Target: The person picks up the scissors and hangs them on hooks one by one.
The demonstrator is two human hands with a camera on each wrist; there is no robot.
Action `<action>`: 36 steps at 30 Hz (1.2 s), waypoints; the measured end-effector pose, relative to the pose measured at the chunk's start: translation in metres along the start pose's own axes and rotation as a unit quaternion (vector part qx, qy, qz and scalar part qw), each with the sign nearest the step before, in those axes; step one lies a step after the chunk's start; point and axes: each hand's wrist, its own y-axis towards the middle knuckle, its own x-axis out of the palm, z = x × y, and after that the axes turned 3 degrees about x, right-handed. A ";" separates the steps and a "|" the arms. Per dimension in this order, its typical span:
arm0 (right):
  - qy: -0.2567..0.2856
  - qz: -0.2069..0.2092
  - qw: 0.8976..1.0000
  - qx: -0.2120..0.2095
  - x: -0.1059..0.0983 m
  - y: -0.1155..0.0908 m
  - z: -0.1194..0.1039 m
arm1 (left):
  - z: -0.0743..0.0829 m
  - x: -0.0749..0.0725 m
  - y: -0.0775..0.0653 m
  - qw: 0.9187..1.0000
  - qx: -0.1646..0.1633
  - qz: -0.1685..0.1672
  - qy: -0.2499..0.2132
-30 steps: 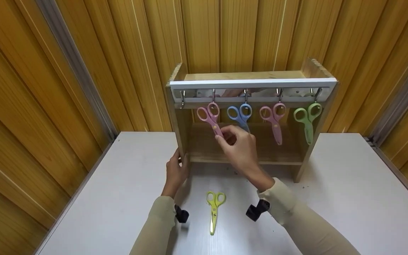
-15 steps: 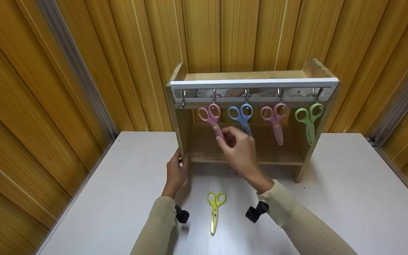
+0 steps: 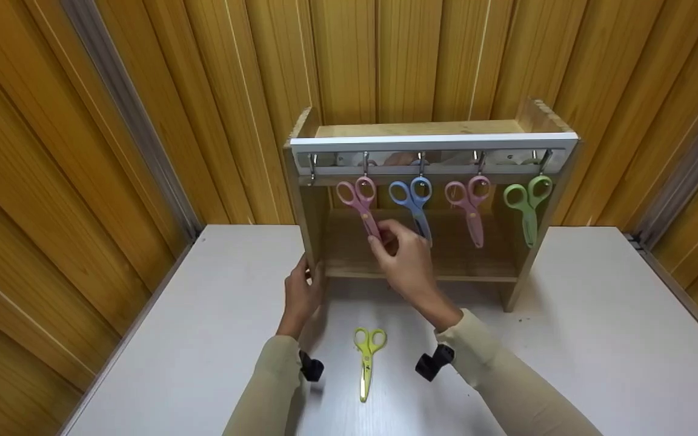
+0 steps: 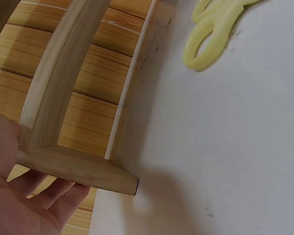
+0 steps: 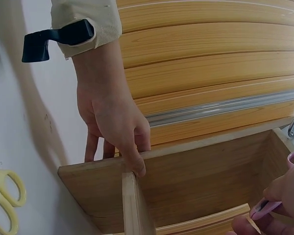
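My left hand (image 3: 302, 297) grips the lower left side panel of a small wooden shelf (image 3: 422, 278); in the left wrist view its fingers (image 4: 68, 198) lie behind the panel edge. With thumb and fingertips, my right hand (image 3: 408, 260) pinches the blade end of pink scissors (image 3: 358, 197), whose right finger loop is at the second hook from the left. Blue scissors (image 3: 411, 194) hang just beside that hand, which overlaps their blade tip. Further right hang another pair of pink scissors (image 3: 470, 206) and green scissors (image 3: 528, 206).
A metal hook rail (image 3: 434, 145) runs across the shelf's top front, its leftmost hook (image 3: 312, 168) bare. Yellow scissors (image 3: 367, 357) lie on the white table (image 3: 216, 351) between the forearms, loops toward the shelf. Wood-panelled walls (image 3: 403, 60) stand behind and at both sides.
My right hand has shifted slightly down and toward me, still pinching the pink scissors; more of the blue scissors' blade shows. The left hand stays on the panel.
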 end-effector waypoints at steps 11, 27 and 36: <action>0.011 -0.004 1.000 0.008 0.008 0.002 0.002 | 0.002 -0.001 0.001 1.000 -0.015 -0.006 -0.007; -0.004 0.008 1.000 -0.001 0.011 0.004 0.004 | 0.001 0.000 0.000 1.000 -0.014 -0.007 0.000; -0.008 0.006 1.000 0.009 0.011 0.003 0.004 | 0.002 -0.001 0.000 1.000 -0.019 -0.009 -0.002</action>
